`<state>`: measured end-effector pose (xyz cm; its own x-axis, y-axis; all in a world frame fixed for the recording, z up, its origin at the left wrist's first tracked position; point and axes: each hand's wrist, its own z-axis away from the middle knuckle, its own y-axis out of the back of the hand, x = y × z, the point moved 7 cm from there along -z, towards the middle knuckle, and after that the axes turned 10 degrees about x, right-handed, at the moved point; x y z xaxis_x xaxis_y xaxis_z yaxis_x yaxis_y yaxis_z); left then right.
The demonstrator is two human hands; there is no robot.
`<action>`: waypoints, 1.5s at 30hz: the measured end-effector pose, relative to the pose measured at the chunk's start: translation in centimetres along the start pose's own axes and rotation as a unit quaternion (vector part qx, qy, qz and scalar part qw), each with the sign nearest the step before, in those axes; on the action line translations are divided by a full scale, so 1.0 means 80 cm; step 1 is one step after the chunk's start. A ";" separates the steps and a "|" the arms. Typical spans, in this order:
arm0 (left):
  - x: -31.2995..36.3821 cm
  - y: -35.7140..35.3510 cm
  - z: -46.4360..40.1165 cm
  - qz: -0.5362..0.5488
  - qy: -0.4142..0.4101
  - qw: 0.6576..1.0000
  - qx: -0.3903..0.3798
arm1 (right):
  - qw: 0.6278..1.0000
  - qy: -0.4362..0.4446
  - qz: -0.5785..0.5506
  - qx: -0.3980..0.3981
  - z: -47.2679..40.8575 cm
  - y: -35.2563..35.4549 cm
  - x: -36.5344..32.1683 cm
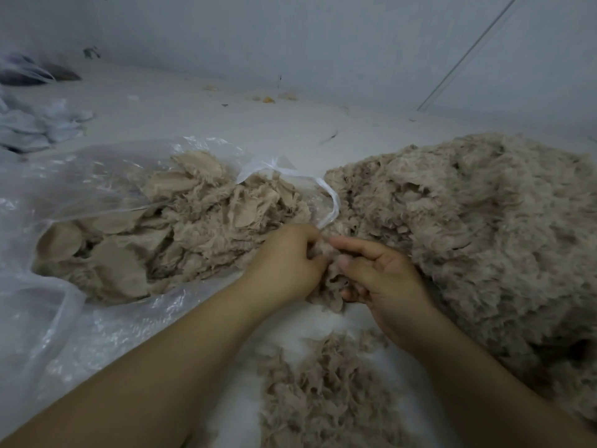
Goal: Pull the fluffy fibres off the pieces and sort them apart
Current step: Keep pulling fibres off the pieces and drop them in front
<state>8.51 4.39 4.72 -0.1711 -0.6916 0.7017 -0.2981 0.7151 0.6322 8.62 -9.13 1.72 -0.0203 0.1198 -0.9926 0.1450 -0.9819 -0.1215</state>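
Note:
My left hand (287,260) and my right hand (381,276) meet at the centre, both gripping one beige fluffy piece (331,286) between curled fingers and thumbs. Left of them a clear plastic bag (64,176) lies open, spilling flat beige pieces (181,227) with fringed edges. A big heap of fluffy beige fibre (478,227) rises on the right, touching my right hand. A smaller patch of loose fibres (323,392) lies on the white surface between my forearms.
White surface (226,118) runs back to a pale wall. Crumpled grey-white cloth (35,124) and a dark bundle (29,72) sit at the far left. Small yellow scraps (268,99) lie near the wall. A thin rod (465,56) leans at the upper right.

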 end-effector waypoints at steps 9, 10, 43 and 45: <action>0.023 0.002 0.012 0.327 0.044 0.943 -0.045 | 0.996 0.041 0.024 -0.077 0.000 -0.012 -0.006; 0.024 0.004 0.012 0.333 0.040 0.942 -0.030 | 0.995 0.042 0.026 -0.083 0.000 -0.014 -0.006; -0.002 0.011 0.003 0.335 0.079 0.934 0.090 | 0.999 0.025 0.021 0.008 -0.003 0.002 0.002; -0.004 0.007 0.003 0.337 0.090 0.935 0.069 | 0.999 0.030 0.016 0.005 -0.004 0.004 0.002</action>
<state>8.17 5.02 4.79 -0.2058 -0.0524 0.9772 -0.3012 0.9535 -0.0123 8.95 -9.40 1.54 0.0435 0.0963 -0.9944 0.1346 -0.9868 -0.0897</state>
